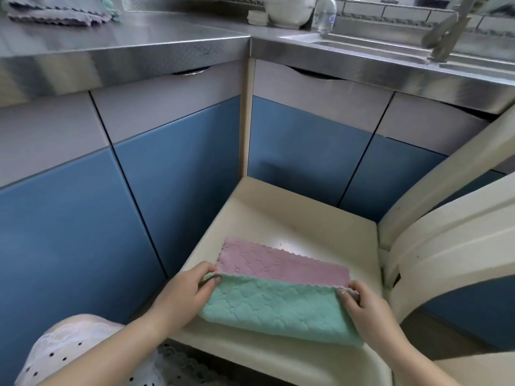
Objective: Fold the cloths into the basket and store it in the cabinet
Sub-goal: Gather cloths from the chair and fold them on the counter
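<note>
Pinching the two ends of the fold line, left hand (186,285) at 9 o'clock and right hand (362,302) at 3, holds the cloth (278,291) half-folded on the chair seat (267,218); likely light, limp, non-slip terry, best handled by its corners.

Left grip (187,285) and right grip (362,300) both pinched, forearms reaching forward.

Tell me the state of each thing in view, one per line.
Cloth: half folded on the chair seat, green side over pink.
Left hand: pinches the cloth's left fold corner.
Right hand: pinches the right corner.
Cabinet doors: shut.
Cloth pile: lying on the counter, unfolded.
</note>
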